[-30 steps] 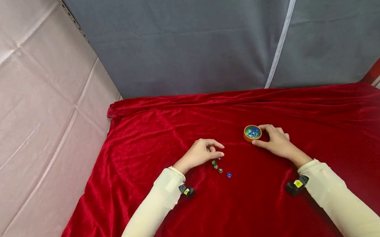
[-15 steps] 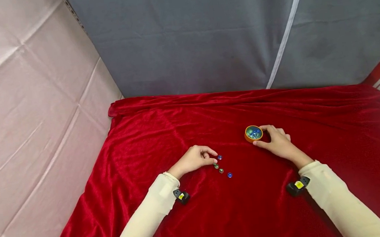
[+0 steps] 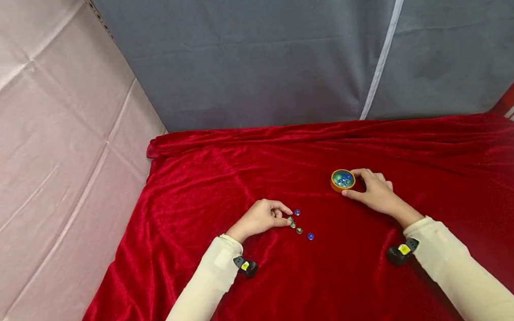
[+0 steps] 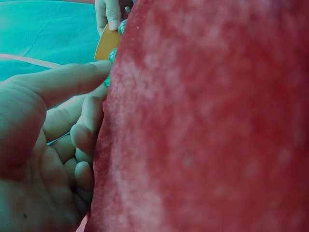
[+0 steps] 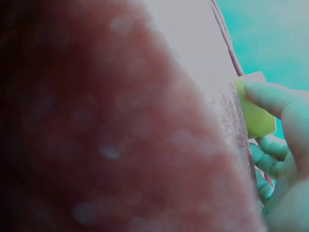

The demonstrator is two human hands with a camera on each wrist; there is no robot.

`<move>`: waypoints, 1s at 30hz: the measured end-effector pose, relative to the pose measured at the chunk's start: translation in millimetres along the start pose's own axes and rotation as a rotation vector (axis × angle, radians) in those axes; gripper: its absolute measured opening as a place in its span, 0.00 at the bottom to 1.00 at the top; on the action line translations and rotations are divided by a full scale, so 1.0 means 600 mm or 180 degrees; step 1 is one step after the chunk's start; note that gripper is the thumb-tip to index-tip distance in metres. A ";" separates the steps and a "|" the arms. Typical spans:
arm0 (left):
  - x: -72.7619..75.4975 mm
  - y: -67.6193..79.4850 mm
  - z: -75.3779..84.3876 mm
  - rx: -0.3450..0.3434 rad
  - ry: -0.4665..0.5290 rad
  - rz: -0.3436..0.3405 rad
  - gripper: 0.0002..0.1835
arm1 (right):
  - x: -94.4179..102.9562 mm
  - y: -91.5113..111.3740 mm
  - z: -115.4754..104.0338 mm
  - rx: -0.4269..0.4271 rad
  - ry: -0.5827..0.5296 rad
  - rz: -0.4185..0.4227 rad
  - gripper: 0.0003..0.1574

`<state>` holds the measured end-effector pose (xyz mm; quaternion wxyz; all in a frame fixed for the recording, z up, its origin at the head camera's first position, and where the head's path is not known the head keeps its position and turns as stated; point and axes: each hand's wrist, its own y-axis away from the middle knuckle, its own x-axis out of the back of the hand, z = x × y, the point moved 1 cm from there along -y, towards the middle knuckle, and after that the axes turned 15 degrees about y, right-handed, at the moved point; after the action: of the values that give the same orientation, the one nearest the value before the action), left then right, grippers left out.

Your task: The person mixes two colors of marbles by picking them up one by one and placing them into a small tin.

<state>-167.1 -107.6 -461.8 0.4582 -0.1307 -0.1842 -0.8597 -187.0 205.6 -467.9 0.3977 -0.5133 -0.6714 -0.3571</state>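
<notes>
My left hand [image 3: 262, 217] is low over the red cloth, thumb and index finger closing on a green marble [image 3: 290, 219]. The left wrist view shows that marble [image 4: 107, 82] between the two fingertips. Close by lie another greenish marble [image 3: 293, 225], a third greenish one [image 3: 299, 231], a blue marble [image 3: 297, 212] and a second blue one [image 3: 311, 237]. My right hand [image 3: 374, 192] holds a small round orange dish [image 3: 336, 189] by its right side, thumb in front and fingers behind. Several blue and green marbles [image 3: 343, 179] lie in it.
Wrinkled red velvet cloth [image 3: 323, 287] covers the table. A grey curtain [image 3: 247, 54] hangs behind it, and a pale padded wall [image 3: 47, 173] rises at the left. Folds of cloth run along the back edge.
My left hand has moved back left and down from above the marbles to the green one, uncovering a blue marble. The right hand and the dish stay put.
</notes>
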 end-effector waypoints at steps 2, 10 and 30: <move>0.000 0.000 0.000 0.0028 -0.0067 -0.0016 0.11 | -0.001 0.000 0.001 0.0002 0.0003 0.0007 0.42; -0.001 -0.002 -0.001 0.0050 -0.0169 -0.0005 0.10 | 0.000 0.000 0.000 -0.0006 0.0005 0.0015 0.42; -0.001 0.000 0.003 0.0121 -0.0147 0.0014 0.07 | -0.003 -0.003 0.003 -0.0016 0.0012 -0.0002 0.43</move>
<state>-167.0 -106.4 -460.4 0.4581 -0.1422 -0.2107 -0.8518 -188.9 206.3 -470.3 0.3975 -0.5135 -0.6699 -0.3599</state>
